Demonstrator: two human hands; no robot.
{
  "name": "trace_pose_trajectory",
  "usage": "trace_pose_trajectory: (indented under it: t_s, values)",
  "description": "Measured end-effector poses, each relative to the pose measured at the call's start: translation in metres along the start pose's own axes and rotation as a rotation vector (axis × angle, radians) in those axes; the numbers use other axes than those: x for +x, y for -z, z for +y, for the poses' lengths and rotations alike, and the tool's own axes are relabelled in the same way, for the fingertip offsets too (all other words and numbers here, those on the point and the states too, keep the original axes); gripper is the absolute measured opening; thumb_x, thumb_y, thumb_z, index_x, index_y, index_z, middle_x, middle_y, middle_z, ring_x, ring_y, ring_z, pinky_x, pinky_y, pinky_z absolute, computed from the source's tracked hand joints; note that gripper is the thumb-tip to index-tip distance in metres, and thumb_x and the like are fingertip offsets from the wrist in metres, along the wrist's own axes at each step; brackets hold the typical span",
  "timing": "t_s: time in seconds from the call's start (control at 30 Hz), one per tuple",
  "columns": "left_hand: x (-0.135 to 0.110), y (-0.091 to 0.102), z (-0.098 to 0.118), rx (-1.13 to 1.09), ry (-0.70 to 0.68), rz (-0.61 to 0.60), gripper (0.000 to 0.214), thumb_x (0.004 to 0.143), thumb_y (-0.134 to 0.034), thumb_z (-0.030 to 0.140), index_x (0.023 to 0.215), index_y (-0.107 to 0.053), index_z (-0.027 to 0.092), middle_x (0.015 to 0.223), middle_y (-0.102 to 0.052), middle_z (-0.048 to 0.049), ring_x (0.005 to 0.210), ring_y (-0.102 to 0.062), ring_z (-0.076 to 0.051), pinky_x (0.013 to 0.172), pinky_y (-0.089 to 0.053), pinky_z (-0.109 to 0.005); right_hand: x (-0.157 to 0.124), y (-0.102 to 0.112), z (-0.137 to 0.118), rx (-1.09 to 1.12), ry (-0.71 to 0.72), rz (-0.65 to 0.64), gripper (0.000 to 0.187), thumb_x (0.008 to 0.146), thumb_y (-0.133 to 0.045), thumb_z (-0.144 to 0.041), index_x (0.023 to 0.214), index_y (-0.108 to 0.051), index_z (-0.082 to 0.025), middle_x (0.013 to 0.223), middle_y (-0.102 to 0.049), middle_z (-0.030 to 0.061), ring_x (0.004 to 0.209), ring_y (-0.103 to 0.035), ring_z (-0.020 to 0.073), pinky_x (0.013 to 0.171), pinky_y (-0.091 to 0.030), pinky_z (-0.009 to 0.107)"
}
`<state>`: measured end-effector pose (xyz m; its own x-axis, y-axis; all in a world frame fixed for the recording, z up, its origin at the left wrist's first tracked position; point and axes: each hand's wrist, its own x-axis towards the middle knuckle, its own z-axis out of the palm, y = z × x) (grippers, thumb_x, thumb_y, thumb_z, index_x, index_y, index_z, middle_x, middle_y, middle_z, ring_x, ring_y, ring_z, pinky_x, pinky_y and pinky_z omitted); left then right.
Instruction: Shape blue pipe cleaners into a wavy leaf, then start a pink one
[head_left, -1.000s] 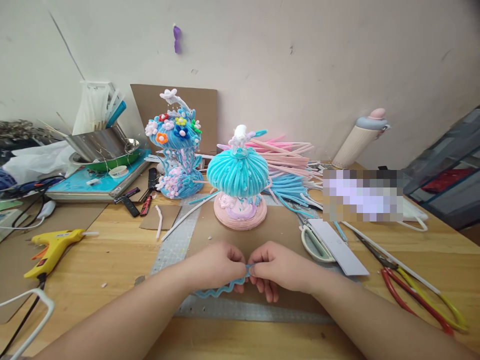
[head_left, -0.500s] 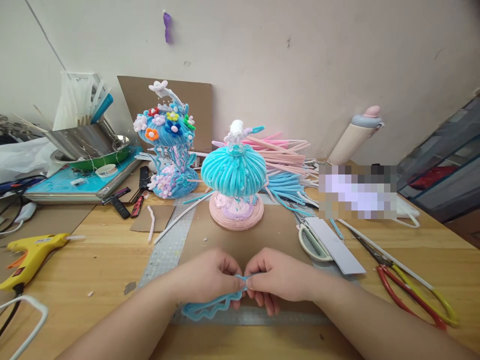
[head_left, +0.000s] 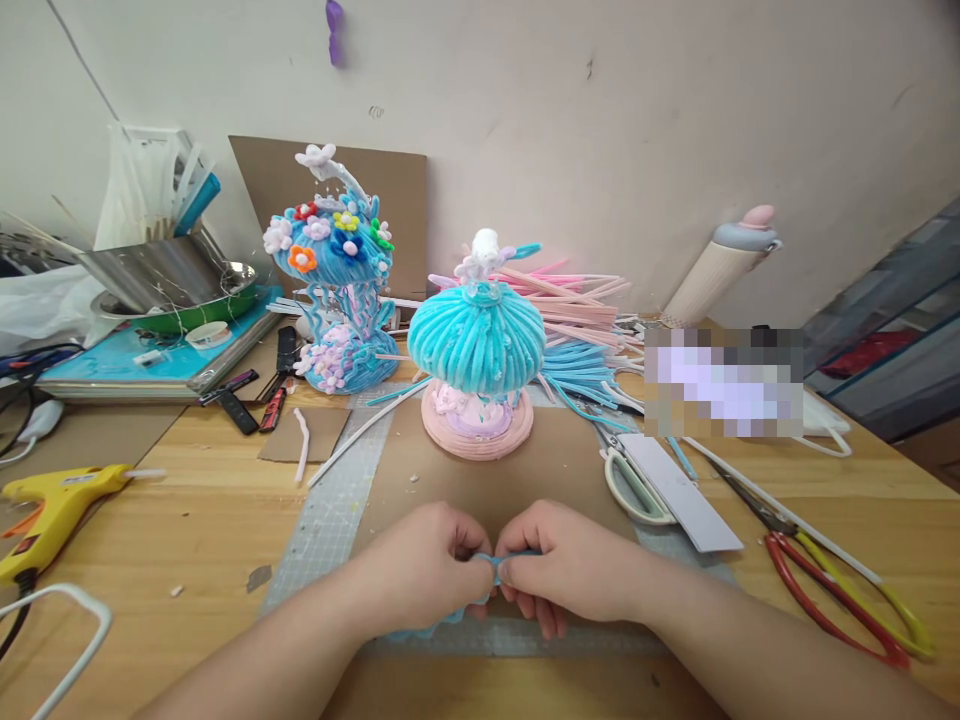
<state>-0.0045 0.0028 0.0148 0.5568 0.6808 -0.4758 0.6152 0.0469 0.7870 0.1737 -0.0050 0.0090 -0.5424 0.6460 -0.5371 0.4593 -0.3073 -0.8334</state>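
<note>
My left hand (head_left: 442, 560) and my right hand (head_left: 551, 560) meet over the brown cardboard at the front. Between their thumbs and fingertips both pinch a light blue pipe cleaner (head_left: 496, 566). Its wavy, bent length runs left beneath my left hand and is mostly hidden by it; a short part shows at my right fingers. Just beyond my hands stands a jellyfish-like pipe cleaner model (head_left: 477, 340) with a turquoise ribbed dome on a round pink base (head_left: 480, 440).
Behind left is a blue model (head_left: 330, 250) with colourful flowers. A yellow glue gun (head_left: 60, 500) lies far left. Pale-handled scissors (head_left: 637, 490) and red-and-yellow-handled scissors (head_left: 832, 590) lie right. Pink and blue pipe cleaners (head_left: 581, 365) are heaped behind; a bottle (head_left: 720, 260) stands back right.
The wavy pipe cleaner's left part, plainly seen before, is now mostly behind my left hand and forearm. Both hands keep their pinch, and the view has shifted slightly.
</note>
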Motion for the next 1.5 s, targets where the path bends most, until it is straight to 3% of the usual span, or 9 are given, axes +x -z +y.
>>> trace_pose_trajectory:
  t_s: [0.27, 0.37, 0.47, 0.53, 0.67, 0.93, 1.07, 1.3, 1.5]
  values:
    - [0.005, 0.005, 0.001, -0.123, 0.016, 0.161, 0.021, 0.068, -0.043, 0.025, 0.064, -0.062, 0.017, 0.055, -0.061, 0.0006, 0.047, -0.047, -0.011, 0.04, -0.031, -0.019, 0.001, 0.009, -0.006, 0.085, 0.123, 0.049, 0.015, 0.077, -0.046, -0.03, 0.08, -0.052, -0.017, 0.065, -0.054, -0.0009, 0.048, -0.054, 0.009, 0.037, -0.039, 0.017]
    - [0.007, 0.013, 0.002, -0.203, 0.03, 0.202, 0.021, 0.07, -0.043, 0.027, 0.063, -0.06, 0.017, 0.053, -0.059, 0.0008, 0.045, -0.044, -0.01, 0.044, -0.033, -0.02, -0.001, 0.014, -0.009, 0.125, 0.289, 0.24, 0.02, 0.081, -0.045, -0.036, 0.094, -0.045, -0.02, 0.073, -0.051, -0.0007, 0.056, -0.055, 0.0115, 0.039, -0.039, 0.019]
    - [0.006, 0.016, 0.003, -0.261, 0.05, 0.237, 0.02, 0.071, -0.043, 0.029, 0.063, -0.059, 0.017, 0.053, -0.058, 0.0009, 0.045, -0.044, -0.01, 0.046, -0.035, -0.021, -0.004, 0.013, -0.01, -0.165, 0.495, 0.596, 0.011, 0.082, -0.046, -0.03, 0.089, -0.048, -0.021, 0.082, -0.051, 0.002, 0.067, -0.052, 0.013, 0.05, -0.042, 0.023]
    - [0.005, 0.016, 0.004, -0.28, 0.049, 0.251, 0.02, 0.071, -0.044, 0.029, 0.063, -0.058, 0.017, 0.054, -0.057, 0.0011, 0.046, -0.044, -0.01, 0.047, -0.036, -0.021, -0.006, 0.01, -0.009, -0.456, 0.618, 0.72, 0.008, 0.079, -0.05, -0.023, 0.086, -0.053, -0.021, 0.091, -0.051, 0.0045, 0.078, -0.05, 0.0152, 0.062, -0.042, 0.027]
    - [0.003, 0.013, 0.006, -0.281, 0.03, 0.278, 0.021, 0.072, -0.044, 0.03, 0.065, -0.058, 0.017, 0.055, -0.056, 0.0013, 0.047, -0.043, -0.01, 0.046, -0.034, -0.021, -0.007, 0.006, -0.009, -0.824, 0.717, 0.723, 0.007, 0.08, -0.05, -0.019, 0.082, -0.057, -0.019, 0.089, -0.051, 0.005, 0.083, -0.047, 0.0174, 0.072, -0.038, 0.033]
    - [0.006, 0.011, -0.003, -0.175, -0.035, 0.291, 0.021, 0.074, -0.042, 0.029, 0.065, -0.056, 0.017, 0.052, -0.055, 0.0019, 0.049, -0.045, -0.011, 0.045, -0.031, -0.021, -0.005, -0.001, -0.006, -1.038, 0.938, 0.904, 0.006, 0.079, -0.054, -0.013, 0.081, -0.057, -0.019, 0.107, -0.058, 0.0046, 0.106, -0.045, 0.0214, 0.087, -0.027, 0.039]
    - [0.004, 0.007, -0.007, -0.033, -0.078, 0.261, 0.018, 0.073, -0.041, 0.027, 0.063, -0.054, 0.018, 0.05, -0.048, 0.0047, 0.048, -0.042, -0.01, 0.044, -0.028, -0.021, -0.004, 0.002, -0.007, -0.968, 0.921, 0.739, 0.007, 0.083, -0.05, -0.013, 0.081, -0.054, -0.018, 0.092, -0.063, 0.0019, 0.093, -0.051, 0.0164, 0.084, -0.027, 0.036]
    - [-0.009, 0.003, -0.003, 0.065, -0.159, 0.032, 0.015, 0.073, -0.044, 0.025, 0.06, -0.046, 0.018, 0.053, -0.029, 0.007, 0.048, -0.026, -0.008, 0.04, -0.02, -0.02, -0.004, 0.018, -0.014, -0.542, 0.574, 0.203, 0.01, 0.078, -0.059, -0.027, 0.075, -0.059, -0.018, 0.067, -0.06, -0.002, 0.067, -0.051, 0.0113, 0.068, -0.035, 0.026]
    - [-0.015, 0.011, 0.013, -0.2, -0.187, -0.083, 0.018, 0.08, -0.042, 0.029, 0.069, -0.052, 0.018, 0.058, -0.045, 0.0047, 0.051, -0.036, -0.008, 0.046, -0.029, -0.02, 0.005, 0.022, -0.008, 0.059, 0.42, 0.127, 0.016, 0.072, -0.064, -0.03, 0.07, -0.058, -0.015, 0.063, -0.053, -0.0016, 0.057, -0.047, 0.0096, 0.053, -0.036, 0.022]
